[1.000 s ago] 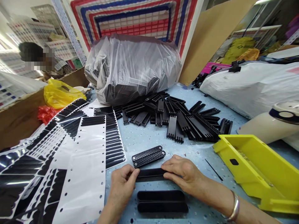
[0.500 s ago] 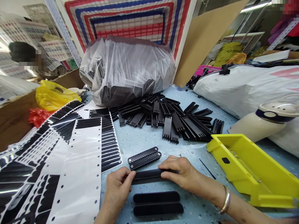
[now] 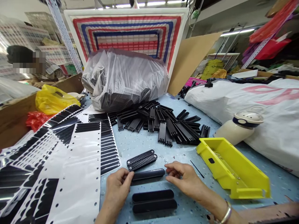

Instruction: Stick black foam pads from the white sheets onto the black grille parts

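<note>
My left hand pinches the left end of a long black plastic bar lying on the pale blue table. My right hand hovers just off the bar's right end, fingers curled and apart, holding nothing. Two smooth black bars lie side by side just in front of my hands. Two perforated black strips lie just behind the held bar. A white sheet of black oblong stickers lies to the left.
A heap of black comb-like parts spreads before a big clear bag of the same. A yellow plastic tray and a white bottle stand on the right, beside a white sack. Another person sits far left.
My right hand has let go of the bar's right end and drawn slightly away. The camera has tilted up, showing more of the room. My left hand keeps its hold.
</note>
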`<state>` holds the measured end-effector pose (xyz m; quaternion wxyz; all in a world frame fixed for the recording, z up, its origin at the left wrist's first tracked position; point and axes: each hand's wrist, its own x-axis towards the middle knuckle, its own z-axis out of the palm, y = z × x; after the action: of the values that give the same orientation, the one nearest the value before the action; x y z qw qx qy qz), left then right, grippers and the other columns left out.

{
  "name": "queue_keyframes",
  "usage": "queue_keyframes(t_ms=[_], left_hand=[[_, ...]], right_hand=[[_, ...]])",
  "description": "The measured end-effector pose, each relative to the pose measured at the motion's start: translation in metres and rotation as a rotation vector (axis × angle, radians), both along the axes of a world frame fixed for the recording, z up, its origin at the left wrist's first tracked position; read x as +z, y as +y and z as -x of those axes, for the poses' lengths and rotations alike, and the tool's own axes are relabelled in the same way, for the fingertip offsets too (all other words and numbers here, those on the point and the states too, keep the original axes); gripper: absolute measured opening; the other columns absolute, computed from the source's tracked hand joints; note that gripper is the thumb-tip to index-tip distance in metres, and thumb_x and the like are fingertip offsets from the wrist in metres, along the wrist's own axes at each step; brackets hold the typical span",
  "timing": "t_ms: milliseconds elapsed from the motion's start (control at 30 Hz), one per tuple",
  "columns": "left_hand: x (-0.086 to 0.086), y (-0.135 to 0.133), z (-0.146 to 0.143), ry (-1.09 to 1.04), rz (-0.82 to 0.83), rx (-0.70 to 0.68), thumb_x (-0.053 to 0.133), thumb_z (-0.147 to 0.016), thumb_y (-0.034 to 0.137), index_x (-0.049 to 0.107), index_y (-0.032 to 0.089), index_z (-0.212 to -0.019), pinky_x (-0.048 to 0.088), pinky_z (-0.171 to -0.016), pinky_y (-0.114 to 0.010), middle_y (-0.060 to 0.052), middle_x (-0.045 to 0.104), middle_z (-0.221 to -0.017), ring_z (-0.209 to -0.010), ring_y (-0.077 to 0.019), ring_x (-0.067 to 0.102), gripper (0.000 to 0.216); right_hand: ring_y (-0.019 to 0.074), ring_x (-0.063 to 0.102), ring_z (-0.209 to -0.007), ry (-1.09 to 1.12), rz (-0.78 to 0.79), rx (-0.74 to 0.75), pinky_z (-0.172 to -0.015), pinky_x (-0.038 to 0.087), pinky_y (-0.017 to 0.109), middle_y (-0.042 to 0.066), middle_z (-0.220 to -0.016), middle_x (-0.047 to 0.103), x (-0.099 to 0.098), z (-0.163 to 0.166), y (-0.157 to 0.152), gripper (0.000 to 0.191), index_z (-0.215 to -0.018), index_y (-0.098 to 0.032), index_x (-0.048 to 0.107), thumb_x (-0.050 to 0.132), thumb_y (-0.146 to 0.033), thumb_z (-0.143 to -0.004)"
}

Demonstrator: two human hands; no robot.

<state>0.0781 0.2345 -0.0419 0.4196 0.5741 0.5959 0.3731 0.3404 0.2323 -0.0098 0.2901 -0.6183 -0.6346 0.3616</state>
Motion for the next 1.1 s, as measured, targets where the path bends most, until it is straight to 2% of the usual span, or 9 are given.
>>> queue_keyframes(t_ms=[67,167,233,300,433,600,700,833,1100], left_hand=[[0.003,-0.003,0.003,0.07,-0.074,0.001,0.057,-0.087,0.046,0.061,0.02,-0.065,0.04,-0.045,-0.022,0.004,0.053,-0.047,-0.043,-0.0137,0.054,0.034],[0.016,-0.009,0.004,0.235,-0.362,0.016,0.06,-0.089,0.037,0.065,0.02,-0.074,0.042,-0.049,-0.023,0.003,0.057,-0.054,-0.046,-0.0125,0.054,0.023],[0.028,-0.009,-0.004,0.275,-0.588,-0.05,0.061,-0.088,0.025,0.067,0.019,-0.086,0.049,-0.057,-0.025,-0.001,0.066,-0.067,-0.058,-0.015,0.061,0.009],[0.038,-0.006,-0.017,0.262,-0.71,-0.188,0.06,-0.083,0.013,0.066,0.018,-0.093,0.053,-0.067,-0.03,-0.006,0.071,-0.081,-0.073,-0.0194,0.065,0.013],[0.045,0.007,-0.046,0.316,-0.606,-0.428,0.063,-0.066,0.001,0.065,0.016,-0.086,0.055,-0.069,-0.038,-0.008,0.071,-0.085,-0.079,-0.0257,0.064,0.025],[0.038,0.017,-0.055,0.39,-0.41,-0.581,0.058,-0.067,-0.002,0.066,0.015,-0.1,0.055,-0.085,-0.043,-0.011,0.071,-0.102,-0.095,-0.0285,0.064,0.038],[0.036,0.017,-0.052,0.392,-0.37,-0.609,0.053,-0.069,-0.004,0.063,0.016,-0.116,0.055,-0.088,-0.042,-0.01,0.071,-0.105,-0.098,-0.0277,0.065,0.052],[0.034,0.018,-0.05,0.363,-0.364,-0.619,0.049,-0.075,-0.004,0.054,0.018,-0.133,0.055,-0.087,-0.039,-0.01,0.071,-0.107,-0.099,-0.0259,0.066,0.062],[0.029,0.021,-0.052,0.316,-0.362,-0.604,0.053,-0.069,-0.003,0.051,0.014,-0.141,0.057,-0.087,-0.041,-0.012,0.072,-0.106,-0.095,-0.0263,0.068,0.073]], right_hand=[[0.0182,0.065,-0.063,-0.029,0.021,0.007,-0.058,0.053,0.03,0.007,-0.081,0.071,0.0,0.004,0.003,0.032,-0.096,-0.015,0.077,0.067,-0.023,-0.066],[0.0157,0.061,-0.059,-0.065,0.034,0.031,-0.057,0.051,0.028,0.004,-0.079,0.069,0.0,0.011,0.007,0.032,-0.096,-0.016,0.077,0.069,-0.017,-0.065],[0.015,0.06,-0.059,-0.069,0.027,0.04,-0.057,0.05,0.027,0.003,-0.078,0.068,-0.002,0.014,0.008,0.032,-0.095,-0.017,0.077,0.069,-0.014,-0.065],[0.0147,0.059,-0.059,-0.072,0.02,0.047,-0.057,0.049,0.027,0.003,-0.076,0.067,-0.003,0.015,0.009,0.031,-0.095,-0.017,0.077,0.069,-0.013,-0.065],[0.0149,0.058,-0.06,-0.082,-0.002,0.059,-0.058,0.048,0.027,0.002,-0.077,0.066,-0.002,0.011,0.008,0.034,-0.098,-0.016,0.075,0.072,-0.015,-0.064],[0.0185,0.062,-0.07,-0.124,-0.073,0.071,-0.066,0.05,0.029,0.003,-0.078,0.067,0.002,0.007,0.006,0.036,-0.096,-0.017,0.075,0.079,-0.019,-0.061],[0.0186,0.061,-0.071,-0.113,-0.106,0.075,-0.065,0.049,0.029,0.001,-0.077,0.066,-0.001,0.009,0.009,0.037,-0.093,-0.019,0.074,0.085,-0.026,-0.058],[0.0162,0.057,-0.065,-0.099,-0.131,0.111,-0.06,0.044,0.026,0.0,-0.069,0.062,-0.006,0.011,0.018,0.022,-0.074,-0.019,0.071,0.084,-0.031,-0.062],[0.0133,0.05,-0.059,-0.08,-0.016,0.222,-0.056,0.036,0.025,-0.002,-0.059,0.055,-0.001,0.012,0.03,0.03,-0.054,-0.019,0.055,0.069,-0.036,-0.075]])
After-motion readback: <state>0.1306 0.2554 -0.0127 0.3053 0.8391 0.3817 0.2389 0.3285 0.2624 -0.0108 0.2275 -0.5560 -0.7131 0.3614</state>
